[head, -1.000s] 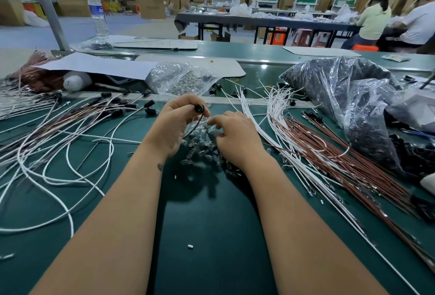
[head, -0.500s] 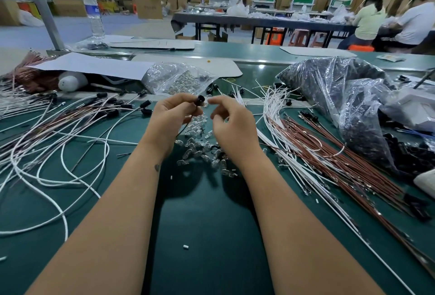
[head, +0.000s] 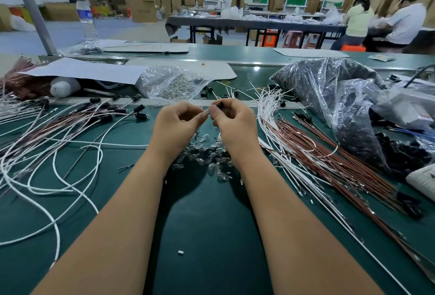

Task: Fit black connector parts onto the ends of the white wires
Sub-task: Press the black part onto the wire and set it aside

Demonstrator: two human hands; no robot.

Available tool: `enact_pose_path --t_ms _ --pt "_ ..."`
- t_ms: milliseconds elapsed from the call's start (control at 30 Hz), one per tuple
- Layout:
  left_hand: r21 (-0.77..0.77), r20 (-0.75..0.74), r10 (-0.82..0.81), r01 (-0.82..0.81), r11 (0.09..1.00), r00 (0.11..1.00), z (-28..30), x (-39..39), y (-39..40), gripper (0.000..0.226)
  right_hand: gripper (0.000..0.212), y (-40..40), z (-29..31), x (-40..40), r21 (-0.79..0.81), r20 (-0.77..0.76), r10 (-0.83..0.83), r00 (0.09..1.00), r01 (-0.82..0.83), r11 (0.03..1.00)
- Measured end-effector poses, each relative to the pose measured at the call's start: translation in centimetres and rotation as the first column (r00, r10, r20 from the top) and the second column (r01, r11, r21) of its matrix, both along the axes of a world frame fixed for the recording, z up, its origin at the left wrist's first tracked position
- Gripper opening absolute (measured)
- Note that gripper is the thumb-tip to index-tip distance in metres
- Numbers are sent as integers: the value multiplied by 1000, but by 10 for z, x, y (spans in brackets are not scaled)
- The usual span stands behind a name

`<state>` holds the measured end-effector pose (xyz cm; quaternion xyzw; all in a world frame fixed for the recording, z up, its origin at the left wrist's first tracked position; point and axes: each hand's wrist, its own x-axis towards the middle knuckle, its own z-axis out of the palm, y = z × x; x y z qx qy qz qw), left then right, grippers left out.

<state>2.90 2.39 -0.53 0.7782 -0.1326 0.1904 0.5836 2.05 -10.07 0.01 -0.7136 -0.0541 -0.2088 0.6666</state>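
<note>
Right hand [head: 235, 122] pinching a small black connector part [head: 219, 104] at the fingertips; left hand [head: 179, 121] pinching something thin, likely a wire end, tip to tip with it. Both raised just above the pile of clear bulbs [head: 207, 155] on the green bench [head: 211, 235]. Unfitted white wires [head: 268, 111] fanned right of that pile, finished ones left. Risk: misaligned push bending the end, or the part slipping into the pile.

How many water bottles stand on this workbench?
1. The water bottle stands upright at the far left of the bench, beside the grey pole. Others may be hidden behind the bags.
</note>
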Motion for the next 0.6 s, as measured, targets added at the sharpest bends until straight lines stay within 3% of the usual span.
enact_pose_path --t_ms 233,433,600 --pt "-72 -41 18 -21 997 999 -3 4 1 12 11 2 -3 2 -80 5 -19 1000 20 997" --pt "-92 -72 -7 0 996 997 -4 3 1 11 13 5 -7 1 32 -72 54 996 -52 998" --pt "-92 -83 -6 -2 996 997 -5 2 1 9 17 5 -10 2 33 -92 61 994 -58 998"
